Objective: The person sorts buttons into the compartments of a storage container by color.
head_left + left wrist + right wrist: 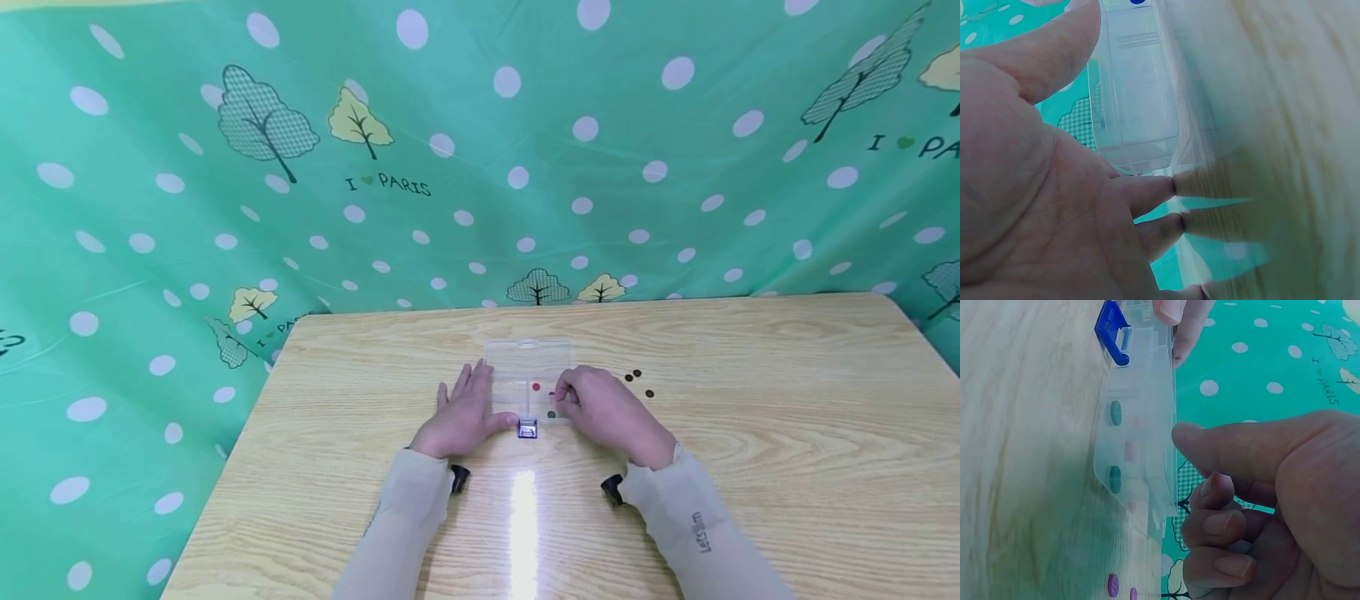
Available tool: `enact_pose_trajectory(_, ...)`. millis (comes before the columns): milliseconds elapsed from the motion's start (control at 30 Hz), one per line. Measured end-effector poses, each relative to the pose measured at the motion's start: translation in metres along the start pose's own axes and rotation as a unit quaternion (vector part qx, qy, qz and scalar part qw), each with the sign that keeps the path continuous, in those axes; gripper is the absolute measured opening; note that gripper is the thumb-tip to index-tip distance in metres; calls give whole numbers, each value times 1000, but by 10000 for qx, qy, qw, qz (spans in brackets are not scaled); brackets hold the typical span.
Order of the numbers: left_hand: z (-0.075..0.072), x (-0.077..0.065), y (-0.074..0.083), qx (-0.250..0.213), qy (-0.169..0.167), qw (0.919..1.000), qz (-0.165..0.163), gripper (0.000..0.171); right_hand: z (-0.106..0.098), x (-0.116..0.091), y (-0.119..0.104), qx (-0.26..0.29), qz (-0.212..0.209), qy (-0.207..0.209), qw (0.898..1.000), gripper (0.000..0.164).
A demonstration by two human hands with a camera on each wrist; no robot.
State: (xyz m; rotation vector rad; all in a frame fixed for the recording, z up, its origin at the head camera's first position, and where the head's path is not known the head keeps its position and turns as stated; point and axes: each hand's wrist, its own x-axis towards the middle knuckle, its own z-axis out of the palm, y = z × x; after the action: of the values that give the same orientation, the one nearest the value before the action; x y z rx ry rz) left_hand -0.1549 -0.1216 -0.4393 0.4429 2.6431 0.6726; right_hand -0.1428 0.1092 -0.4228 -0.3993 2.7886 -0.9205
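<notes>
A clear plastic box (510, 398) lies with its lid (528, 358) flipped back and its blue latch (527, 429) toward me. My left hand (461, 417) rests at the box's left side, fingers spread and straight, thumb by the latch. Over the right compartment is my right hand (600, 408), its fingers curled and thumb tip close to the box wall; I cannot tell whether anything is between thumb and forefinger. Inside that compartment lie small round button-like discs, including a red disc (536, 387) and a green disc (551, 414).
On the table (750, 467), right of the box, lie several small dark discs (649, 393); in the right wrist view, discs outside the box look purple (1113, 585). A green polka-dot cloth (465, 167) hangs behind the table's far edge.
</notes>
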Motion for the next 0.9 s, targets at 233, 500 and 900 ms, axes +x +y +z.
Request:
enact_pose_trajectory(233,0,1,0,3,-18,10000,-29,91,-2,-3,5,-46,-39,161,9999,8)
enact_pose_trajectory(500,-1,1,0,38,-45,10000,-26,91,-7,-6,10,53,26,252,9997,5)
enact_pose_trajectory(900,0,0,0,-66,-56,10000,-25,91,-14,-12,20,82,-125,457,9988,8)
